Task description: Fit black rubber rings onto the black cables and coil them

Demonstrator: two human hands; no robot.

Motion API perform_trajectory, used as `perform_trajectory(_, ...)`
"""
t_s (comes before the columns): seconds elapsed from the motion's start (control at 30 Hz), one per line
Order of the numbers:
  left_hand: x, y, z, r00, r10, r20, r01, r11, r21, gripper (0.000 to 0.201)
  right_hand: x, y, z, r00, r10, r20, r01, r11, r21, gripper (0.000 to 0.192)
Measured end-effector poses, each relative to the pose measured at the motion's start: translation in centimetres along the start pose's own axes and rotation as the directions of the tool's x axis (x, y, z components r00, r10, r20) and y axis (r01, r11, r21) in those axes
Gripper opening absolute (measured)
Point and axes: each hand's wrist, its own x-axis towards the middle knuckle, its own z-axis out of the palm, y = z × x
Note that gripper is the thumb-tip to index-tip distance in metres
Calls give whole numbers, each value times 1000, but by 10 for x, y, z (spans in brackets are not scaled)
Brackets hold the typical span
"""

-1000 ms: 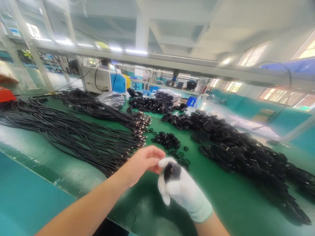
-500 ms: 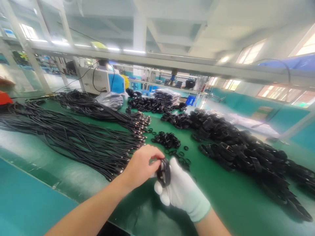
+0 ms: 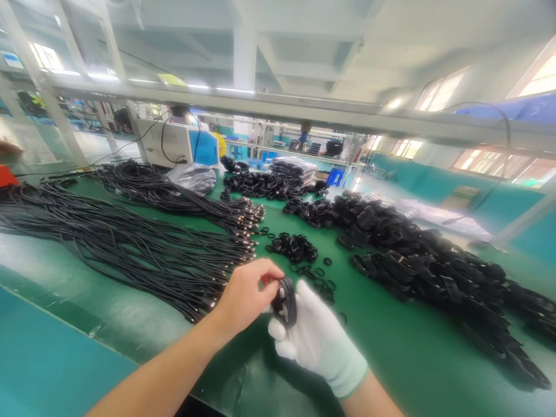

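A coiled black cable is held between my two hands above the green bench. My bare left hand pinches its upper left edge with thumb and fingertips. In a white glove, my right hand wraps the coil from the right and from below. Just beyond the hands lie a small heap of black rings and several loose ones. Left of them, straight black cables lie in a long bundle with metal-tipped ends pointing towards the middle.
Coiled black cables form a long pile on the right, with another pile at the back. A clear plastic bag and a white-and-blue machine stand at the back left. A shelf beam crosses overhead. Something orange sits far left.
Both hands and the coil have shifted very slightly left in the picture. The grip on the coil looks the same, and the piles have not changed.
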Motion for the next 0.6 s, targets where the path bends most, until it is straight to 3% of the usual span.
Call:
perform_trajectory(0.1, 0, -1, 2, 1000, -3, -14, 2, 1000, -3, 13, -1, 0, -1, 1000, 9, 29, -11, 999, 45, 32)
perform_trajectory(0.3, 1, -2, -3, 999, -40, -26, 39, 999, -15, 12, 1, 4, 0, 996, -88, 17, 87, 996, 8, 51)
perform_trajectory(0.4, 6, -7, -14, 989, -21, 144, 45, 985, -167, 22, 2, 6, -1, 997, -61, 37, 59, 997, 57, 45)
perform_trajectory(0.5, 11, -15, -20, 904, 99, 416, 120, 875, -469, 37, 2, 6, 0, 989, 47, 140, -57, 996, 68, 58)
perform_trajectory(0.53, 13, -18, -21, 881, 115, 459, 165, 835, -525, 38, 3, 6, 0, 990, 45, 132, -49, 998, 28, 63)
perform_trajectory(0.6, 15, -19, -18, 885, 63, 462, 207, 835, -510, 33, 4, 4, 2, 998, -50, 37, 54, 990, -134, 61)
